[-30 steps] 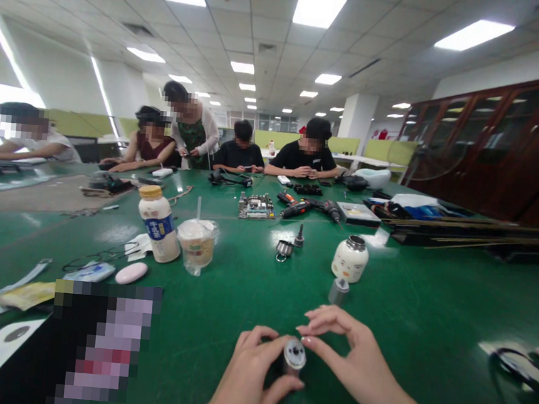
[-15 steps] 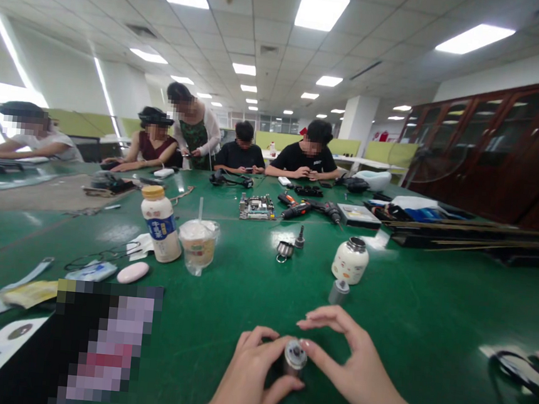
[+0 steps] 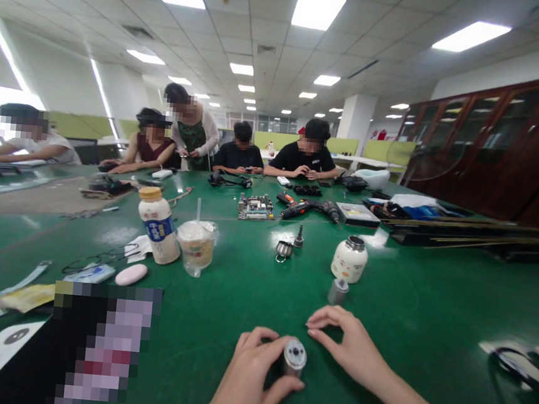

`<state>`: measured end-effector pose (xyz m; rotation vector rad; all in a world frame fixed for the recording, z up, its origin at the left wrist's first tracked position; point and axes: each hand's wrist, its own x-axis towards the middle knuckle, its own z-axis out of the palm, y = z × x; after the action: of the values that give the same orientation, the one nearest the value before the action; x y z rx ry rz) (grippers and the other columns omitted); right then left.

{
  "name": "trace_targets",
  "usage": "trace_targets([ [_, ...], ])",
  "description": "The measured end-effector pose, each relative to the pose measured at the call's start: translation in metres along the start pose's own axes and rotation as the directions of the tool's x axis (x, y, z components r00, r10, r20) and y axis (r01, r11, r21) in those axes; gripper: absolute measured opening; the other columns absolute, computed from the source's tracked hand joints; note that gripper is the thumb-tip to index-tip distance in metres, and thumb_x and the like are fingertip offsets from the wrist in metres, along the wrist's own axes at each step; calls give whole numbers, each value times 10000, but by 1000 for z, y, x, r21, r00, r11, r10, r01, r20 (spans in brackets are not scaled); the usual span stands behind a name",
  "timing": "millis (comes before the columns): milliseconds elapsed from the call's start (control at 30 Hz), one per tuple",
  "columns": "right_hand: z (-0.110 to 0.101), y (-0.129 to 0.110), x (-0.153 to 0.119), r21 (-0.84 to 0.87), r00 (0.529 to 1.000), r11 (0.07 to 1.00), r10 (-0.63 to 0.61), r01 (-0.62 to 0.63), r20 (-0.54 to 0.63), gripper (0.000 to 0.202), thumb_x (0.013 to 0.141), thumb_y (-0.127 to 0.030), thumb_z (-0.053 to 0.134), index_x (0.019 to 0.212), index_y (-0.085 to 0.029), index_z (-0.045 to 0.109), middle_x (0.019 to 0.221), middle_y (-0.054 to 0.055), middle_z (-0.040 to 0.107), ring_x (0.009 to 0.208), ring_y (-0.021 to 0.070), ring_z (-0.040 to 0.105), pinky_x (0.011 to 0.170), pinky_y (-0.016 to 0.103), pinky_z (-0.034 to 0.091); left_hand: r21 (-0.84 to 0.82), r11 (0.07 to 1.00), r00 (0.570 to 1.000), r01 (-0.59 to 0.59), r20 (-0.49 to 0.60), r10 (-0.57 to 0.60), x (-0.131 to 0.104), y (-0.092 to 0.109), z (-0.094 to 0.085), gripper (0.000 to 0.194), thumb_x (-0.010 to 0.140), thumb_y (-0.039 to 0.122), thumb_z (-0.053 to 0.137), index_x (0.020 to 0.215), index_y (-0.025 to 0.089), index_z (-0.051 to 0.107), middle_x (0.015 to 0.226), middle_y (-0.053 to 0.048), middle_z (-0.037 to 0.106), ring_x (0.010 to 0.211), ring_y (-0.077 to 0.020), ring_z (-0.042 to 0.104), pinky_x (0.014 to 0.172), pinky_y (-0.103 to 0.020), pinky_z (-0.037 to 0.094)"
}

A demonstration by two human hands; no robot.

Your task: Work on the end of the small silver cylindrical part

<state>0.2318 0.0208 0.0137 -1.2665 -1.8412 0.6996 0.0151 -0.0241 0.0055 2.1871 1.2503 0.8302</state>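
Note:
My left hand (image 3: 251, 376) is wrapped around a short silver metal cylinder (image 3: 294, 362), thumb on its near side. The cylinder stands upright on the green table, its round top face showing a dark centre spot and smaller dark spots around it. To the right, clear of the cylinder, hovers my right hand (image 3: 349, 344). Its fingers are curved, with thumb and fingertips close together but apart, and I see nothing between them. Beyond it stands a second grey metal cylinder (image 3: 338, 292) with a stub on top, just in front of a cream patterned jar (image 3: 349, 259).
A milk bottle (image 3: 158, 227) and a lidded cup (image 3: 194, 246) stand left of centre. Farther off lie a dark metal fitting (image 3: 299, 237), a small metal piece with a ring (image 3: 283, 250), a circuit board (image 3: 256, 207) and a power drill (image 3: 296, 209). Several people sit or stand across the table.
My right hand has drawn back from the cylinder to the right, and its thumb and fingertips have come closer together. My left hand keeps its grip in the same place.

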Motion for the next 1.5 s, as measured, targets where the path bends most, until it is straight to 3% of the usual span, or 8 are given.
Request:
trace_targets([
  [200,4,-30,-9,100,997,994,-30,36,-65,87,801,-271,727,829,-208,675,863,36,749,914,229,703,890,367,494,-18,1000,1000,-10,16,11,0,0,-2,370,808,253,756,1163,279,656,1085,-51,676,1034,-272,568,905,-411,453],
  [367,13,-50,-22,53,993,992,-113,114,-14,43,791,-194,726,789,-230,703,870,32,714,948,233,658,855,360,499,-23,998,999,-51,6,51,-1,-2,-1,422,821,225,744,1216,312,627,1106,-36,683,1039,-260,564,904,-400,455],
  [600,10,-49,-20,8,995,998,-63,64,-82,102,820,-295,700,860,-219,644,760,17,692,839,243,669,833,405,496,-3,999,999,-41,6,41,-1,1,-2,416,803,217,762,1190,303,638,1080,-31,687,1025,-263,572,892,-399,461],
  [733,9,-51,-21,54,995,994,-93,94,-21,177,833,-258,685,1001,-227,640,956,46,720,950,237,669,892,401,496,-4,1000,1000,-30,-1,30,-1,1,-2,388,793,214,769,1159,278,657,1075,-43,678,1018,-263,577,889,-397,465],
  [900,12,-51,-20,47,990,988,-144,144,-8,47,824,-194,692,834,-238,707,879,29,733,973,229,667,887,368,508,-11,999,999,-39,-2,39,-1,2,-2,417,796,205,766,1187,284,645,1083,-49,680,1024,-266,576,892,-402,466],
  [1033,5,-34,-8,129,994,990,-44,58,-103,87,835,-265,693,888,-203,661,890,43,757,868,212,717,839,349,546,-2,1000,1000,-22,-4,22,0,3,-3,357,798,229,766,1139,262,666,1083,-58,685,1028,-275,577,897,-411,466],
  [1233,1,-1,0,61,1000,998,-1,0,17,51,805,-231,708,824,-185,697,868,47,764,858,228,731,872,390,544,8,1000,1000,-11,-2,11,0,3,-2,397,781,224,777,1160,252,662,1088,-66,689,1050,-285,577,913,-420,465],
  [1500,7,-47,-16,155,996,984,-87,83,18,35,798,-216,730,819,-230,707,881,45,767,1053,261,662,962,428,479,8,999,999,-47,23,47,1,-2,-2,421,782,262,778,1184,276,652,1090,-60,687,1043,-280,586,900,-406,478],
])
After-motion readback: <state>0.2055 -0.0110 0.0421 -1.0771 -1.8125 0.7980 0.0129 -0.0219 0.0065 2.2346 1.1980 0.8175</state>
